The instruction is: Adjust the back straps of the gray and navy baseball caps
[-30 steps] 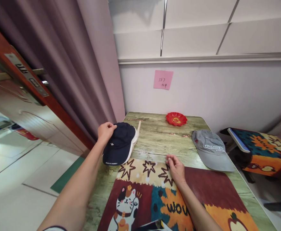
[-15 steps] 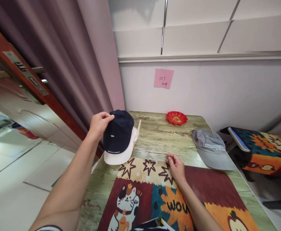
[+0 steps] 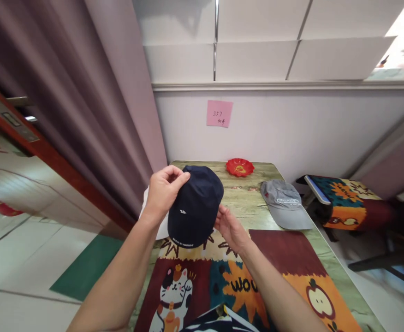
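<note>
A navy baseball cap (image 3: pixel 197 207) with a small white logo is held up over the near middle of the table. My left hand (image 3: pixel 163 191) pinches its upper left side between thumb and fingers. At the cap's right edge is my right hand (image 3: pixel 233 230), its fingers bent against the rim; the fingertips are partly hidden by the fabric. Behind my left wrist a white cap (image 3: pixel 163 229) lies at the table's left edge, mostly covered. To the right, a grey cap (image 3: pixel 285 203) with white lettering rests on the table, its brim toward me.
A red scalloped dish (image 3: pixel 240 168) stands at the back of the wood-patterned table (image 3: pixel 245 210). A colourful printed mat (image 3: pixel 285 251) covers the near part. A curtain (image 3: pixel 119 87) and door border the left side; a stool (image 3: pixel 347 203) is beyond the right edge.
The navy cap has been lifted off the white cap and moved right by my left hand. My right hand has come up from the mat to the navy cap's edge. The view has shifted right.
</note>
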Motion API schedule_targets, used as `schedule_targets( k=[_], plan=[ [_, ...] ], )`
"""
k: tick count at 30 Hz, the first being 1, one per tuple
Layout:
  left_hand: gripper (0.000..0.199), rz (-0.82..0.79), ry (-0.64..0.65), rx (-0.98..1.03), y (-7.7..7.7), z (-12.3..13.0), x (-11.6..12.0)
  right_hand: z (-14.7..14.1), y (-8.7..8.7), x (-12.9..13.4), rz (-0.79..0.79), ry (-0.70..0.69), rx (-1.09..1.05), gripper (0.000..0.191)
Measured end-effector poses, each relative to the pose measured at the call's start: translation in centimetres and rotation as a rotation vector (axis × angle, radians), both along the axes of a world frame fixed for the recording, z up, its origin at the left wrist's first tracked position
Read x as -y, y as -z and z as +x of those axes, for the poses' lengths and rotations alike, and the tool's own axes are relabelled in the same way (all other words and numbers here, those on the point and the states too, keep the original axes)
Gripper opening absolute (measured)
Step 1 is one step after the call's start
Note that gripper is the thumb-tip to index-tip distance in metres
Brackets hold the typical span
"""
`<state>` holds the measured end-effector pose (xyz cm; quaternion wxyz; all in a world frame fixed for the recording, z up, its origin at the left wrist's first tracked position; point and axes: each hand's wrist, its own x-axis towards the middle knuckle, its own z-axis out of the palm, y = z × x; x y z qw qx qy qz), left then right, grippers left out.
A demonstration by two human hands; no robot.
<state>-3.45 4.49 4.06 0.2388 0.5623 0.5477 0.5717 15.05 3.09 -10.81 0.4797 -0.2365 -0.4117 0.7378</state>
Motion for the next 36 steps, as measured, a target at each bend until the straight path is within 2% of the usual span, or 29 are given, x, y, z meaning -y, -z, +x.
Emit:
schedule_targets(
  k=[2,5,7,9,10,11,13,15,17,21,24,26,28,30,33,35,36],
  plan=[
    [0.028,-0.006,0.039,0.002,0.8,1.2,0.1,-0.2,-1.6,0.2,-0.032,0.047,-0.073,0.054],
    [0.029,0.003,0.057,0.045,2.6,1.6,0.2,0.6,-2.9,0.3,-0.083,0.139,-0.135,0.050],
    [0.030,0.015,-0.001,0.160,4.6,1.1,0.1,1.6,-3.4,0.4,-0.114,0.173,-0.177,0.050],
    [0.035,-0.092,-0.043,0.355,7.1,0.5,0.0,2.5,-3.6,0.4,-0.153,0.187,-0.233,0.050],
    [0.039,-0.222,0.000,0.465,8.4,0.3,0.1,3.0,-3.7,0.5,-0.171,0.184,-0.264,0.049],
    [0.044,-0.366,0.098,0.583,9.6,0.2,0.2,3.3,-3.6,0.5,-0.189,0.176,-0.293,0.047],
    [0.051,-0.573,0.378,0.814,11.2,0.3,0.6,3.8,-3.2,0.6,-0.224,0.146,-0.323,0.040],
    [0.054,-0.612,0.600,1.021,11.9,0.5,0.8,4.3,-2.4,0.8,-0.254,0.110,-0.313,0.034],
    [0.051,-0.510,0.668,1.183,11.9,0.6,0.8,4.9,-1.3,1.0,-0.266,0.083,-0.285,0.032],
    [0.036,-0.286,0.621,1.322,11.8,-0.2,0.4,7.1,0.8,1.3,-0.270,0.069,-0.226,0.039],
    [0.026,-0.381,0.614,1.259,12.1,-0.6,0.2,9.0,1.2,1.0,-0.246,0.044,-0.153,0.042],
    [0.022,-0.515,0.599,1.164,11.7,-0.3,0.0,10.1,0.5,0.5,-0.175,0.033,-0.090,0.040],
    [0.019,-0.585,0.560,1.070,10.5,0.5,-0.6,10.8,-0.8,-0.4,-0.095,0.026,-0.007,0.036],
    [0.014,-0.536,0.536,0.983,8.5,1.4,-1.5,11.2,-2.6,-1.4,-0.021,0.055,0.072,0.033],
    [0.016,-0.367,0.588,0.778,5.3,2.2,-2.6,11.8,-4.9,-3.1,0.132,0.207,0.135,0.041],
    [0.021,-0.274,0.626,0.601,4.1,2.1,-3.0,12.3,-5.5,-3.9,0.250,0.286,0.195,0.041],
    [0.021,-0.247,0.633,0.507,4.0,1.9,-3.0,12.6,-5.4,-4.1,0.301,0.302,0.247,0.036]
  ],
)
